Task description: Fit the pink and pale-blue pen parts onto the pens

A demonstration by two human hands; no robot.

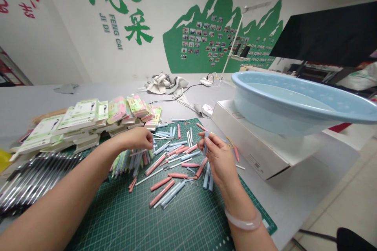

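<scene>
In the head view, the right hand (220,155) is right of the frame's centre, its thumb and fingers pinching a light-blue pen barrel (205,143) upright. A pale bangle (244,220) circles that wrist at the lower right. The left hand (141,138), left of centre, has its fingers curled in; whether it grips anything cannot be told. It hovers over or rests on a cluster of pastel pens (125,161); contact is unclear.

Between and below the hands, pink pen barrels (161,193), blue pen parts and white refills lie scattered over a green gridded cutting mat (123,215) on the grey worktop (297,192). At the lower left is a row of black-and-clear pens (38,174); above it, white-and-green cartons (79,115) are piled, with pink-and-green packs at the pile's right end. A light-blue plastic basin (265,113) sits on a white cardboard box (250,145) at the right. Crumpled grey cloth (160,84) lies near the top centre, below a green mountain mural (176,21).
</scene>
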